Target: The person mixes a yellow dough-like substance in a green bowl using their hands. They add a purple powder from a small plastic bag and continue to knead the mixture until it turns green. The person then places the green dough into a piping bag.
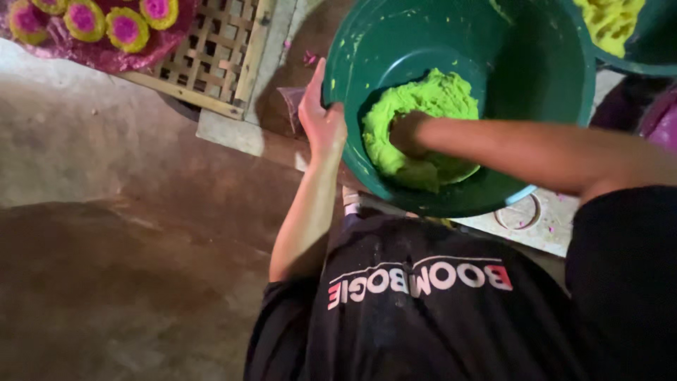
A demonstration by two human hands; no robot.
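Seen from the head camera: the left hand (321, 120) grips the rim of a green basin (550, 77), while the right hand (407, 134) presses, fingers buried, into bright green dough (437, 99) lying inside the basin, just right of the left hand.

Dim brown earthen floor (106, 282) beside a woven bamboo tray (211, 56).

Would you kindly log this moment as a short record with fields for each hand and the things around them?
left hand: grips the rim of the green basin
right hand: pressed into the green dough inside the basin
second basin: top right, holds yellow-green dough
bamboo tray: top left
yellow and pink cakes: on pink plastic, top left
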